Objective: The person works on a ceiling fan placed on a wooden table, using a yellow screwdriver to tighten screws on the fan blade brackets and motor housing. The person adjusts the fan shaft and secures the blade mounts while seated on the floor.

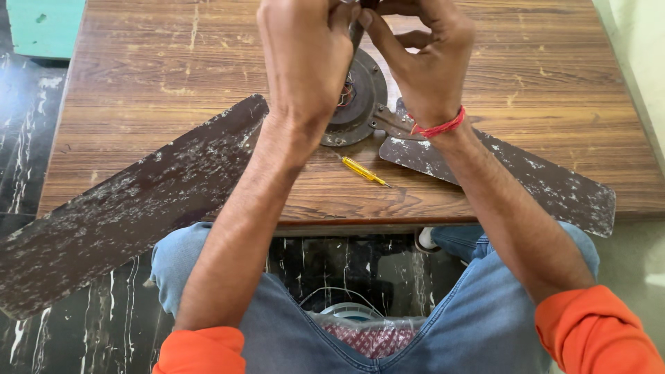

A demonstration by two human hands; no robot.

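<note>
A scratched, brown wood-grain worktop (pixel 159 62) fills my view, set over a dark marbled floor (pixel 24 138) with white veins. On it lies a round, dark grey metal ceiling-fan motor housing (pixel 361 97), dull and dusty, with copper-coloured windings showing through a gap near its hub. Two long, flat, dark brown fan blades reach out from it: the left blade (pixel 131 208) overhangs the near edge of the worktop and is heavily flecked with pale chipped paint, and the right blade (pixel 526 176) does the same on the other side, joined by a rusty metal bracket.

My left hand (pixel 305 55) is curled over the top of the housing, fingers bent inward and pressed together on something at its upper hub; I cannot tell what they pinch. My right hand (pixel 422 55), with a red thread band (pixel 438 127) at the wrist, meets it there, fingertips closed on the same spot.

A slim screwdriver with a translucent yellow handle (pixel 361 170) rests untouched on the worktop, just below the housing, between my forearms. Orange sleeves and blue denim show below.
</note>
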